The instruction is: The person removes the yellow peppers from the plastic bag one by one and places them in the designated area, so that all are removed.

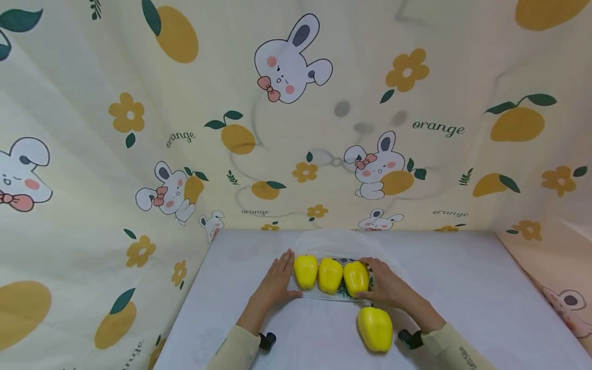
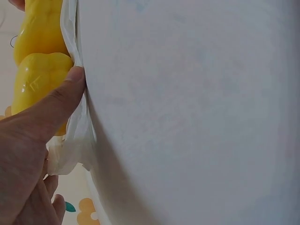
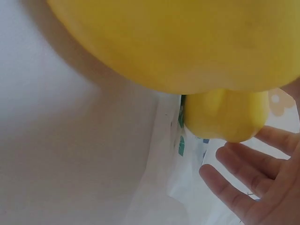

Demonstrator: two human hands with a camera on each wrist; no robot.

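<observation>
Three yellow bell peppers stand in a row on a patterned tray (image 1: 343, 291): a left one (image 1: 306, 272), a middle one (image 1: 330, 276) and a right one (image 1: 356, 279). Thin whitish plastic (image 2: 75, 152) lies around the tray. My left hand (image 1: 279, 277) rests at the tray's left end, fingers extended, its thumb touching the plastic along the front edge. With thumb in front and fingers behind, my right hand (image 1: 386, 282) holds the right pepper; the right wrist view hides the thumb. A fourth yellow bell pepper (image 1: 375, 329) lies on the table in front of the tray.
The white table (image 1: 314, 339) carries all of this. Behind it and at both sides hangs a cream cloth (image 1: 287, 169) printed with rabbits, oranges and flowers. Dark wrist cameras (image 1: 267, 341) sit at both sleeves.
</observation>
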